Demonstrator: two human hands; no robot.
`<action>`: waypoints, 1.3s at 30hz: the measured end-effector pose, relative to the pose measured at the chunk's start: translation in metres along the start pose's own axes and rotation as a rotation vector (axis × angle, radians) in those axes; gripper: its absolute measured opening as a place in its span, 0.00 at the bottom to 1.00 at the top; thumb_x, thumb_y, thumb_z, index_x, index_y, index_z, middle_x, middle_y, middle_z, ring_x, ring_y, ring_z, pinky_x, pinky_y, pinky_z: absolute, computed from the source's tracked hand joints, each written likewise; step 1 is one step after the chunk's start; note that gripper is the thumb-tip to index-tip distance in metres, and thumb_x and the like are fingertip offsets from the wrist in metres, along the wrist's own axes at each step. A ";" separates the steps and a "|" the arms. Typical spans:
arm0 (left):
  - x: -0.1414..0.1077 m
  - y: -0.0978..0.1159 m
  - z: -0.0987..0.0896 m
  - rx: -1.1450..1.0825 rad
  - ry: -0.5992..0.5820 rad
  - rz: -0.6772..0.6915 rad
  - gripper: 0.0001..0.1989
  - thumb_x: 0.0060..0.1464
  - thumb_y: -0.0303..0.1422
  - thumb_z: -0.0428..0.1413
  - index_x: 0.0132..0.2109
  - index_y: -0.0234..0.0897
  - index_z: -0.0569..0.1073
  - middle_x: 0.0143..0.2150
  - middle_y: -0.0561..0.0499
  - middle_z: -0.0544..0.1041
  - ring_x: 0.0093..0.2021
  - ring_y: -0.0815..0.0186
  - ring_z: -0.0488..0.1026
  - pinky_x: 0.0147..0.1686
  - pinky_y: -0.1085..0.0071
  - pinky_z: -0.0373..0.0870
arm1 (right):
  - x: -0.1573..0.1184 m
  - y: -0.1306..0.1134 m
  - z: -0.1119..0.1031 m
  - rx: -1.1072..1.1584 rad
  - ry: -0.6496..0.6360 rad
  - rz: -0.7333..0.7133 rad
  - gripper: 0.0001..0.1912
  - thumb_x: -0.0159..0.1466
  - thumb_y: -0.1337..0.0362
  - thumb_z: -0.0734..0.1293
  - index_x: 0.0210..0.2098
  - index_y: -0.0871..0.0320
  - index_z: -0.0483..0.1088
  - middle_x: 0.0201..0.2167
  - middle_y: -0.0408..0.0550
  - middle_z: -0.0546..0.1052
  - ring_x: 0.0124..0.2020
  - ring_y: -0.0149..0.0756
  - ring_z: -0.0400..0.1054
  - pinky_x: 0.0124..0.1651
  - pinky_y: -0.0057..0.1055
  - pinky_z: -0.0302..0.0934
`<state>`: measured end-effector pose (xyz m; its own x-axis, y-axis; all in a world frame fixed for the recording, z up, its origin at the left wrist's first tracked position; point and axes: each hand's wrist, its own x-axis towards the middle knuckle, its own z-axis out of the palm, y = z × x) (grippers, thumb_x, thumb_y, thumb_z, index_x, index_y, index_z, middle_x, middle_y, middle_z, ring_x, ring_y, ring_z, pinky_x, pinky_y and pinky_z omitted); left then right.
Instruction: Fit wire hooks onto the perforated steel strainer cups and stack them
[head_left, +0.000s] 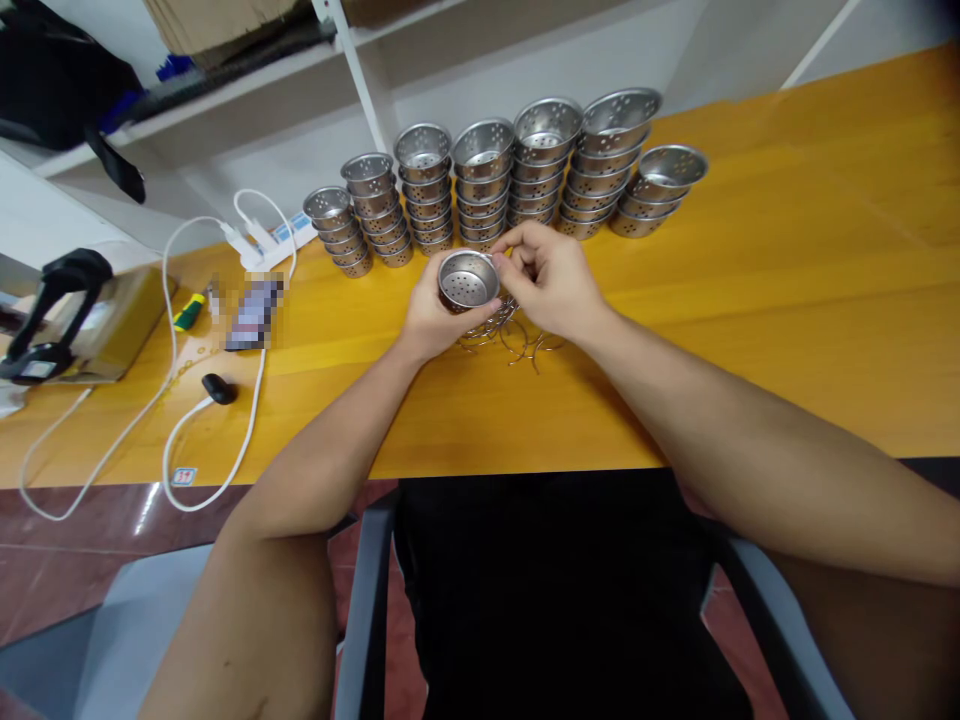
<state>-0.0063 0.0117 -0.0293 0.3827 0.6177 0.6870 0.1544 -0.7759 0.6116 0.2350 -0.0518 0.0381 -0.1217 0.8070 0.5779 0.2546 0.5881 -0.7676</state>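
Note:
A small perforated metal cup (468, 281) is held upright, its open top toward me, with my left hand (433, 318) closed around its left and lower sides. At the cup's right rim, the thumb and fingertips of my right hand (550, 277) are pinched together. What they grip there is too small to make out. Beneath both hands, a loose heap of thin curved metal wires (517, 335) lies on the table, partly hidden by the hands and cup.
Several stacks of perforated metal cups (484, 150) stand in a row behind my hands on the wooden table (787, 300). To the left are a phone (255, 315), a power strip (289, 240), white cables, a green-yellow tool (189, 313) and a black plug-like object (218, 388).

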 end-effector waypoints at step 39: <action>0.002 0.015 -0.003 -0.248 -0.132 -0.217 0.50 0.60 0.77 0.77 0.69 0.44 0.80 0.63 0.43 0.89 0.60 0.52 0.90 0.63 0.53 0.90 | 0.005 -0.034 -0.013 0.361 -0.367 0.176 0.42 0.61 0.19 0.88 0.43 0.47 0.78 0.26 0.41 0.76 0.24 0.35 0.62 0.26 0.36 0.55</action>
<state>-0.0058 0.0018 -0.0170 0.4818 0.7305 0.4840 0.0255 -0.5638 0.8255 0.2386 -0.0681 0.0709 -0.4503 0.8226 0.3473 -0.0369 0.3714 -0.9277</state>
